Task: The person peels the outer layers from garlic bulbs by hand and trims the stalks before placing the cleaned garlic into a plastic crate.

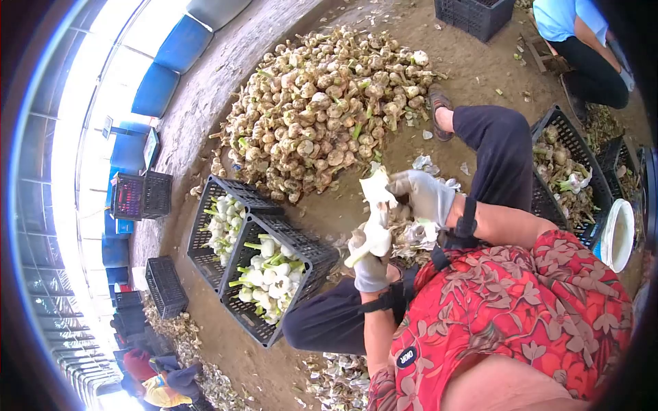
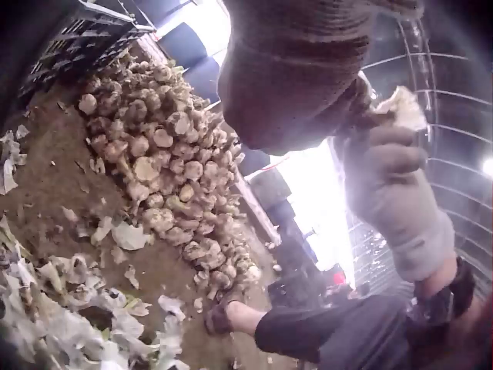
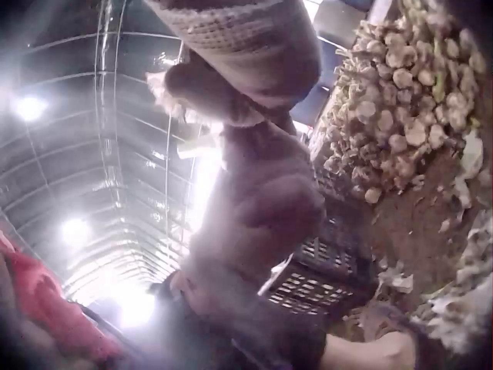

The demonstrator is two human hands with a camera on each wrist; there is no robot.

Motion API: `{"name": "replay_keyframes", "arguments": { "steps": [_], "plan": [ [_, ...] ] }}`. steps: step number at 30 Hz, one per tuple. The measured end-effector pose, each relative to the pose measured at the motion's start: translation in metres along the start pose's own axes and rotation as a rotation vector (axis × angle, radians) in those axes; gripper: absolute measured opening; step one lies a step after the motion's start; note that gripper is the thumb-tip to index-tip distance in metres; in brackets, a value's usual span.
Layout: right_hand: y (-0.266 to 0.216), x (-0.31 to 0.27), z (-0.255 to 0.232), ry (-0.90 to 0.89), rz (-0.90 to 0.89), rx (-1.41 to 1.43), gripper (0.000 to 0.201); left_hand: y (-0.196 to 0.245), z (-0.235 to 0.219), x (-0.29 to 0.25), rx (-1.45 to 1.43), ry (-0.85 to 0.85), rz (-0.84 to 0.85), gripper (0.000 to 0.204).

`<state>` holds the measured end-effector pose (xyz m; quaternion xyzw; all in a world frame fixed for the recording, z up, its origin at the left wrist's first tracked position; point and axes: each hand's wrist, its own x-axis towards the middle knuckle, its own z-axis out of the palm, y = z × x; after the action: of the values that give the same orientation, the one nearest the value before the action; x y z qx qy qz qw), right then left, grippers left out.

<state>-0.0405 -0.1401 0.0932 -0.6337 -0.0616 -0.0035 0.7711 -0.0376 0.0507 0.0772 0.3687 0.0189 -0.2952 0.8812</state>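
My gloved left hand [image 1: 370, 264] holds a white garlic bulb [image 1: 376, 238], its short cut stalk [image 1: 352, 261] sticking out past the fingers. Just beyond it, my gloved right hand [image 1: 426, 194] pinches a pale sheet of garlic skin [image 1: 377, 187] above the bulb. The same whitish skin [image 2: 405, 110] shows beside the right hand [image 2: 397, 181] in the left wrist view. In the right wrist view, gloves hide most of the bulb, while a pale stalk end [image 3: 198, 146] pokes out. Shed skins [image 1: 414, 236] lie below both hands.
A big heap of unpeeled garlic [image 1: 315, 113] lies on the ground ahead. Two black crates [image 1: 236, 284] of white bulbs stand on my left. On my right are a crate of garlic scraps [image 1: 589, 178] and a white bucket [image 1: 618, 236]. Another person [image 1: 582, 51] sits at upper right.
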Motion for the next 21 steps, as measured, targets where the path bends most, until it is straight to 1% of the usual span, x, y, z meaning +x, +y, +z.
{"name": "replay_keyframes", "arguments": {
  "steps": [1, 2, 3, 5, 6, 7, 9, 10, 11, 13, 14, 15, 17, 19, 20, 21],
  "plan": [
    [-0.016, 0.006, -0.005, 0.045, 0.213, 0.187, 0.013, 0.005, 0.01, -0.008, 0.179, 0.076, 0.015, 0.063],
    [-0.025, 0.01, -0.008, 0.091, 0.427, 0.376, 0.013, 0.007, 0.01, -0.005, 0.169, -0.008, -0.004, 0.067],
    [-0.023, 0.012, -0.009, 0.114, 0.436, 0.34, 0.013, 0.009, 0.009, -0.003, 0.161, -0.09, -0.023, 0.071],
    [-0.016, 0.02, -0.012, 0.157, 0.443, 0.262, 0.012, 0.014, 0.009, -0.004, 0.245, -0.094, -0.045, 0.077],
    [-0.032, 0.022, -0.008, 0.217, 0.418, 0.294, 0.012, 0.014, 0.011, -0.006, 0.285, -0.095, -0.054, 0.08],
    [-0.016, 0.024, -0.018, 0.227, 0.34, 0.3, 0.013, 0.012, 0.014, -0.009, 0.324, -0.007, -0.059, 0.083],
    [-0.013, 0.036, -0.03, 0.432, 0.219, 0.476, 0.013, 0.01, 0.019, -0.019, 0.336, -0.028, -0.114, 0.08],
    [-0.017, 0.045, -0.038, 0.502, 0.294, 0.383, 0.023, 0.009, 0.018, -0.019, 0.315, -0.061, -0.08, 0.064],
    [-0.021, 0.043, -0.041, 0.273, 0.336, -0.119, 0.028, 0.007, 0.014, -0.018, 0.228, -0.038, -0.095, 0.057],
    [-0.055, 0.039, -0.035, -0.223, 0.355, -1.106, 0.04, 0.005, 0.003, -0.011, 0.059, 0.005, -0.12, 0.045],
    [-0.039, 0.028, -0.03, -0.261, 0.282, -1.344, 0.055, 0.003, 0.001, -0.011, 0.021, 0.054, 0.015, 0.031],
    [-0.049, 0.023, -0.022, -0.33, 0.26, -1.173, 0.055, 0.001, -0.007, -0.008, -0.008, 0.044, 0.089, 0.033],
    [-0.037, 0.013, -0.012, -0.302, 0.206, -0.459, 0.052, 0.017, 0.001, -0.015, 0.356, 0.084, 0.178, 0.036],
    [-0.031, 0.011, 0.002, -0.352, 0.159, -0.276, 0.044, 0.022, 0.011, -0.013, 0.459, 0.138, 0.241, 0.038],
    [-0.034, 0.006, 0.013, -0.263, 0.299, -0.175, 0.037, 0.025, 0.016, -0.011, 0.516, 0.164, 0.27, 0.04],
    [-0.034, 0.005, 0.017, -0.189, 0.376, -0.057, 0.037, 0.03, 0.021, -0.012, 0.494, 0.235, 0.259, 0.04]
  ]
}}
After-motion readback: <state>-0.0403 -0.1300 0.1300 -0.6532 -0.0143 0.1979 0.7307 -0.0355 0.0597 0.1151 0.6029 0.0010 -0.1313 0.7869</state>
